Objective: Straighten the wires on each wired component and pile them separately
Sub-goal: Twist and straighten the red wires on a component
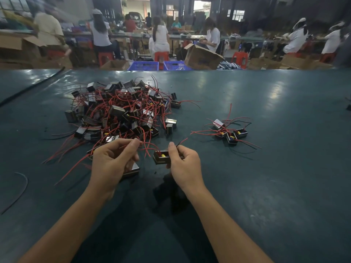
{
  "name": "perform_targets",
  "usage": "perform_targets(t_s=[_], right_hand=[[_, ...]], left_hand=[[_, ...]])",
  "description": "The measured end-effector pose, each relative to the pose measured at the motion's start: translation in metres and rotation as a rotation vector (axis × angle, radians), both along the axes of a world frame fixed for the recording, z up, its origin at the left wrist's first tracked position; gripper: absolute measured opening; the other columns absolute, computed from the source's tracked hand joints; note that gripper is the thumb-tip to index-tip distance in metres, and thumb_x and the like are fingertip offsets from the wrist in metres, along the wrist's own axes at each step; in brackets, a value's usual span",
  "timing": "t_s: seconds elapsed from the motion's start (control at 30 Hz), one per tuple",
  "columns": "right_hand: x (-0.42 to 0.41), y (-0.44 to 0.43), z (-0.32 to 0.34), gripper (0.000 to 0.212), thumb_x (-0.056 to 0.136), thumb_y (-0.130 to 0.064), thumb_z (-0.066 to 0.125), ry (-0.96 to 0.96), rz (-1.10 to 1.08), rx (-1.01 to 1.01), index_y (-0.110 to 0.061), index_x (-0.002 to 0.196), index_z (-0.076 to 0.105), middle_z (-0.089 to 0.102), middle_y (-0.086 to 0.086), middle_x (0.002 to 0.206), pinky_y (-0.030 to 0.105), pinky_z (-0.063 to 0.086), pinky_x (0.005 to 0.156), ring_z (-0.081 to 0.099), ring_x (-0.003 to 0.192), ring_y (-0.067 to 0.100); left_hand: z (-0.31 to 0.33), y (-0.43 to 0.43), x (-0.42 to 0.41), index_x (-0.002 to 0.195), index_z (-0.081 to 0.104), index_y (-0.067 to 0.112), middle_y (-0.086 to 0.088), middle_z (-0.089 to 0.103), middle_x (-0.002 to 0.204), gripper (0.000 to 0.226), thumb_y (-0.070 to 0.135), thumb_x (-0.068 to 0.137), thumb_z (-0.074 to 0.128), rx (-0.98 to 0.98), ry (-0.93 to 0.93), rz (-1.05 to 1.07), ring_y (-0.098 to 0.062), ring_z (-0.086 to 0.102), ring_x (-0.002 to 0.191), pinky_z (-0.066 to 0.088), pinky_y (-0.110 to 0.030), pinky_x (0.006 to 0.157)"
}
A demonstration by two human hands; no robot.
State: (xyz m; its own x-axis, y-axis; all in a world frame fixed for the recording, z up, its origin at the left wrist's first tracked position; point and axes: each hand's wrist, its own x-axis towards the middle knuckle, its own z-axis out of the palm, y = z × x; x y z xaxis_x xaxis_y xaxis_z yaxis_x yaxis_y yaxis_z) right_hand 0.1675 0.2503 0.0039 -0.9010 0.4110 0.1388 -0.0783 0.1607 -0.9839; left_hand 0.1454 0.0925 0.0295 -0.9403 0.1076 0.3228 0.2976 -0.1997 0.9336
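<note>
The big messy pile (121, 112) sits in the middle left of the frame, full of tangled red wires. Just below it, the left hand (112, 160) pinches a red wire (147, 148) with thumb and finger. If that wire is hooked on the pile, a pull may drag other parts along. A hard tug may also rip the wire out of its part.

The small black part (161, 157) is in the lower middle, gripped by the right hand (183, 166); it may slip and drop. The small tidy pile (230, 132) lies at the middle right.

Another part (133, 170) is half hidden under the left hand. The right fingers are hidden behind the part.
</note>
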Motion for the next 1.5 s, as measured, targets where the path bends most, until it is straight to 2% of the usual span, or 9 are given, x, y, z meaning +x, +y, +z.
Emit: perform_targets(t_s=[0.17, 0.33, 0.47, 0.63, 0.77, 0.9, 1.13, 1.37, 1.5], right_hand=[[-0.001, 0.002, 0.001, 0.04, 0.099, -0.03, 0.053, 0.046, -0.068, -0.071, 0.003, 0.078, 0.062, 0.064, 0.028, 0.078, 0.046, 0.048, 0.06, 0.051, 0.062, 0.021], [-0.005, 0.01, 0.0, 0.012, 0.098, -0.026, 0.056, 0.115, -0.101, -0.187, -0.023, 0.09, 0.064, 0.067, 0.006, 0.074, 0.035, 0.053, 0.062, 0.063, 0.067, 0.016], [-0.008, 0.017, -0.003, 0.009, 0.096, -0.022, 0.06, 0.138, -0.076, -0.16, -0.03, 0.098, 0.064, 0.071, 0.004, 0.071, 0.034, 0.058, 0.066, 0.068, 0.068, 0.021], [-0.007, 0.019, -0.008, 0.019, 0.096, -0.026, 0.059, 0.09, -0.008, -0.041, -0.034, 0.081, 0.068, 0.073, -0.003, 0.068, 0.034, 0.059, 0.066, 0.069, 0.064, 0.012], [-0.008, 0.019, -0.013, 0.022, 0.096, -0.028, 0.059, 0.037, -0.018, 0.166, -0.038, 0.077, 0.064, 0.072, -0.013, 0.069, 0.037, 0.06, 0.071, 0.07, 0.067, 0.007], [-0.008, 0.02, -0.014, 0.02, 0.095, -0.027, 0.059, 0.02, -0.031, 0.22, -0.037, 0.079, 0.063, 0.071, -0.015, 0.068, 0.04, 0.059, 0.073, 0.07, 0.07, 0.007], [-0.007, 0.022, -0.014, 0.029, 0.091, -0.024, 0.065, -0.008, -0.053, 0.317, -0.021, 0.119, 0.068, 0.067, -0.019, 0.085, 0.023, 0.054, 0.081, 0.065, 0.084, 0.001], [-0.003, 0.018, -0.006, 0.021, 0.092, -0.017, 0.059, 0.054, -0.007, 0.375, -0.023, 0.108, 0.071, 0.066, -0.013, 0.095, 0.024, 0.052, 0.076, 0.061, 0.084, 0.003], [-0.001, 0.013, -0.008, 0.017, 0.089, -0.022, 0.062, 0.052, 0.045, 0.485, -0.025, 0.102, 0.073, 0.065, -0.013, 0.096, 0.025, 0.049, 0.08, 0.057, 0.091, 0.011]], left_hand=[[0.001, -0.006, -0.005, 0.086, 0.075, 0.019, -0.003, 0.068, 0.07, 0.04, 0.051, 0.085, 0.051, 0.141, -0.169, -0.103, -0.01, 0.055, 0.05, 0.04, -0.017, 0.043], [-0.013, -0.017, -0.012, 0.093, 0.07, 0.023, 0.009, 0.071, 0.087, 0.016, 0.033, 0.095, 0.059, -0.71, 0.305, 0.282, -0.013, 0.065, 0.082, 0.053, -0.025, 0.073], [-0.02, -0.022, -0.013, 0.11, 0.07, 0.021, 0.007, 0.069, 0.104, 0.039, 0.048, 0.082, 0.07, -1.155, 0.346, 0.228, -0.018, 0.06, 0.1, 0.048, -0.041, 0.09], [-0.02, -0.021, -0.015, 0.107, 0.071, 0.018, 0.012, 0.069, 0.093, 0.027, 0.026, 0.081, 0.075, -0.95, 0.324, 0.218, -0.007, 0.065, 0.088, 0.055, -0.034, 0.084], [-0.019, -0.014, -0.012, 0.1, 0.073, 0.02, 0.018, 0.07, 0.086, 0.022, 0.022, 0.078, 0.078, -0.74, 0.263, 0.179, 0.005, 0.065, 0.083, 0.048, -0.006, 0.076], [-0.012, -0.008, -0.01, 0.092, 0.072, 0.028, 0.014, 0.073, 0.083, 0.016, 0.036, 0.077, 0.071, -0.509, 0.131, 0.09, -0.002, 0.069, 0.077, 0.052, -0.011, 0.068], [0.004, -0.003, -0.007, 0.086, 0.069, 0.011, -0.008, 0.074, 0.084, 0.024, 0.034, 0.081, 0.062, 0.088, -0.599, -0.089, -0.014, 0.071, 0.065, 0.045, -0.017, 0.036], [0.019, -0.016, -0.012, 0.114, 0.06, -0.006, -0.022, 0.063, 0.122, 0.037, 0.014, 0.083, 0.06, 0.697, -0.751, -0.311, -0.026, 0.068, 0.105, 0.059, -0.022, 0.075], [0.017, -0.011, -0.012, 0.136, 0.043, 0.004, -0.03, 0.064, 0.117, 0.038, 0.01, 0.098, 0.043, 0.64, -0.73, -0.29, -0.03, 0.071, 0.098, 0.06, -0.026, 0.068]])
